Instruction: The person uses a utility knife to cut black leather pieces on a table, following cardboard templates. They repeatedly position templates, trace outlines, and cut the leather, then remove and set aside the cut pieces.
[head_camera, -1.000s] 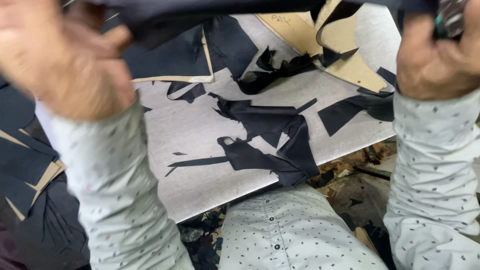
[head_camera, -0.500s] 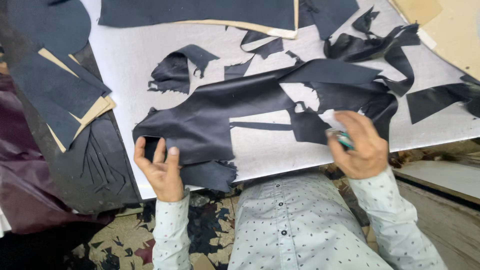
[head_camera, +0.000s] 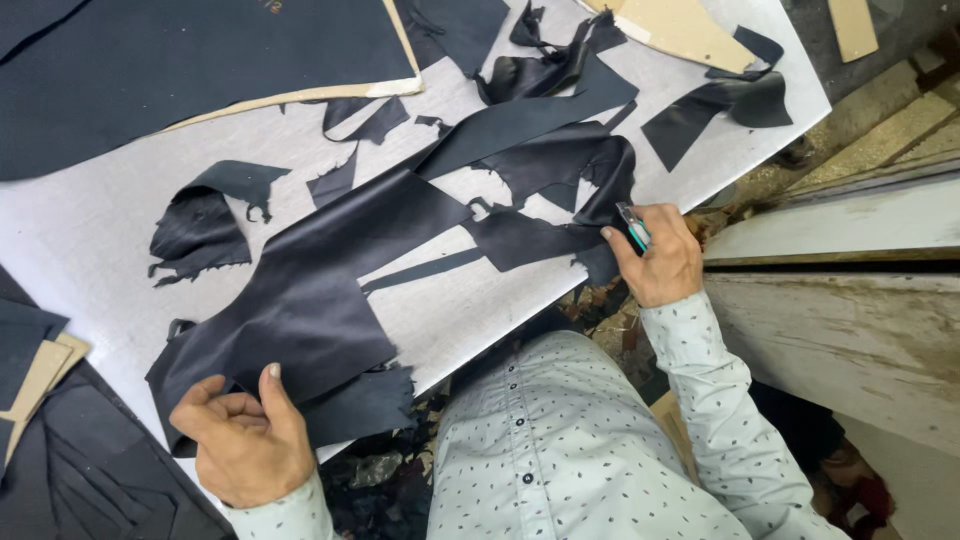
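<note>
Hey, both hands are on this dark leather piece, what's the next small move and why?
Probably pull the dark leather piece flat. The left hand pins its near end and the right hand, holding a small cutting tool, sits at its far end, but the leather between them lies folded and bunched on the white board.

We look down on a pale grey worktop (head_camera: 120, 260) that fills the upper left and middle of the frame under even light. At the right runs a worn, whitish wooden ledge (head_camera: 840, 330), stained and scuffed. Below the worktop's edge, the floor (head_camera: 380, 480) is dark and littered with scraps.
</note>
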